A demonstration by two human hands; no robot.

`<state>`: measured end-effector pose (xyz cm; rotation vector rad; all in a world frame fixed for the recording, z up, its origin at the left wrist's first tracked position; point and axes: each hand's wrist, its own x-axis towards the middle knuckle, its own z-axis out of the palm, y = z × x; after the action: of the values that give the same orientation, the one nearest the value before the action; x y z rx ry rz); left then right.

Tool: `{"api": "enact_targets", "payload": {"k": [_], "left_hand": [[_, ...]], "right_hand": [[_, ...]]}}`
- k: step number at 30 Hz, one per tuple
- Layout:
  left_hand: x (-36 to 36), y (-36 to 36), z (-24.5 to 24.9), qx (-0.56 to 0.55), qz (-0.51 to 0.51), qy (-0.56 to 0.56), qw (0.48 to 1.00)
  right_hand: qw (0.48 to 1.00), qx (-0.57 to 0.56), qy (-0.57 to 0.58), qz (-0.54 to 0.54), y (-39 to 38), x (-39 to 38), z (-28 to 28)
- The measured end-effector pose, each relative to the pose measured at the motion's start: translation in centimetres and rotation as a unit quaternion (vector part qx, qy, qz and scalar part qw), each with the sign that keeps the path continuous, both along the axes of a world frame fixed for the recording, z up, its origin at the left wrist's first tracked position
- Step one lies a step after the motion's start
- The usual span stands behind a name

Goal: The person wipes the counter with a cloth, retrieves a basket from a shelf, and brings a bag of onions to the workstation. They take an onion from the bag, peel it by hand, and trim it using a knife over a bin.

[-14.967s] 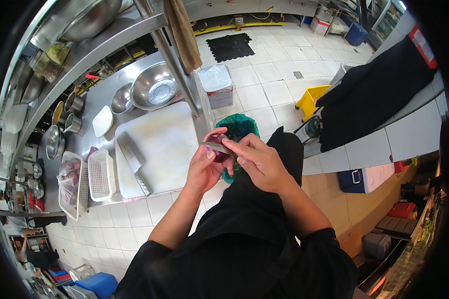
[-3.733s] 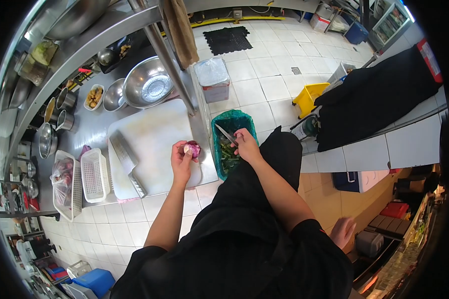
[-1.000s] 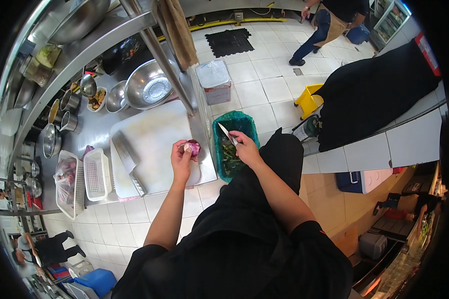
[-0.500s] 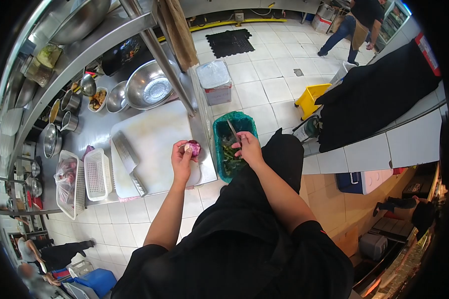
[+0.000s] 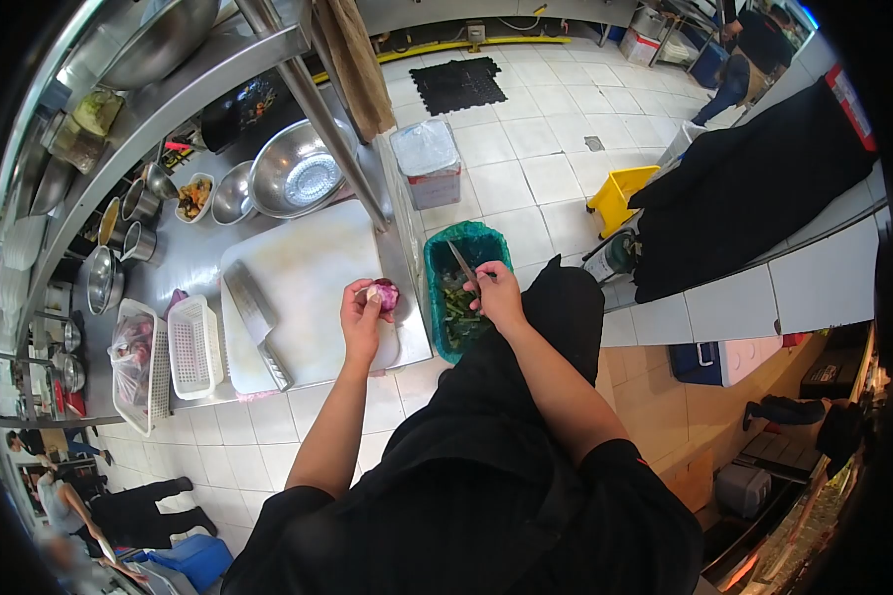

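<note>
My left hand (image 5: pixel 360 309) holds a purple and white onion (image 5: pixel 385 295) at the right edge of the white cutting board (image 5: pixel 313 258). In my right hand (image 5: pixel 497 296) is a small knife (image 5: pixel 461 262), its blade angled up to the left over a green-lined bin (image 5: pixel 430 288) with green scraps inside. A large knife (image 5: pixel 250 305) lies on the left part of the board. Beside the board stand a white basket (image 5: pixel 195 347) and another basket (image 5: pixel 152 402) with a plastic bag of onions (image 5: pixel 134 349).
Steel bowls (image 5: pixel 268 178) sit at the back of the steel counter, under a shelf on a metal post (image 5: pixel 332 139). A lidded container (image 5: pixel 427 159) stands beyond the bin. Other people (image 5: pixel 761 50) are at the edges of view. A yellow bucket (image 5: pixel 620 198) is on the floor.
The small knife has tilted slightly further left in my right hand. My left hand and the onion have hardly moved. People at the upper right and lower left have shifted.
</note>
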<state>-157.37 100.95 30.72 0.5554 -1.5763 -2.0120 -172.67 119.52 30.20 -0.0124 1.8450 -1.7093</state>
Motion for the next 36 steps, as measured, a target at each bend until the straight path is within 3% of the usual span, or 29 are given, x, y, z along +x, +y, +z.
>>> {"api": "enact_targets", "payload": {"k": [8,10,11,13,14,19,21,25,28,33,36], "left_hand": [[0.1,-0.1,0.1,0.001,0.001,0.002,1.0],[0.1,-0.2,0.0,0.006,-0.007,0.003,1.0],[0.1,-0.1,0.1,0.006,-0.002,0.001,1.0],[-0.1,0.0,0.2,0.012,0.004,0.001,1.0],[0.0,-0.1,0.0,0.01,0.002,0.001,1.0],[0.0,-0.3,0.2,0.055,-0.003,0.021,0.998],[0.0,0.6,1.7,0.221,-0.03,0.066,0.973],[-0.6,2.4,4.9,0.283,-0.098,0.124,0.946],[-1.0,2.9,6.9,0.23,-0.14,0.135,0.954],[-0.7,3.6,10.2,0.026,-0.152,0.128,0.98],[-0.4,3.9,10.9,-0.016,-0.15,0.114,0.982]], "right_hand": [[0.999,-0.001,-0.036,0.01,-0.1,0.1,0.4],[0.993,0.1,0.057,0.037,-0.2,0.3,-0.3],[0.993,0.1,0.056,0.042,0.0,0.2,-1.9],[0.96,0.195,0.183,0.082,0.2,0.0,-4.5],[0.966,0.202,0.137,0.09,0.1,0.4,-2.0],[0.951,0.177,0.223,0.123,0.3,1.7,2.0],[0.954,0.078,0.245,0.158,0.4,3.0,4.7],[0.946,-0.004,0.244,0.212,0.9,4.8,8.7],[0.934,-0.023,0.268,0.234,1.4,5.0,11.6],[0.909,-0.034,0.345,0.232,1.9,5.8,14.3],[0.895,-0.018,0.372,0.243,2.0,6.4,15.4]]}}
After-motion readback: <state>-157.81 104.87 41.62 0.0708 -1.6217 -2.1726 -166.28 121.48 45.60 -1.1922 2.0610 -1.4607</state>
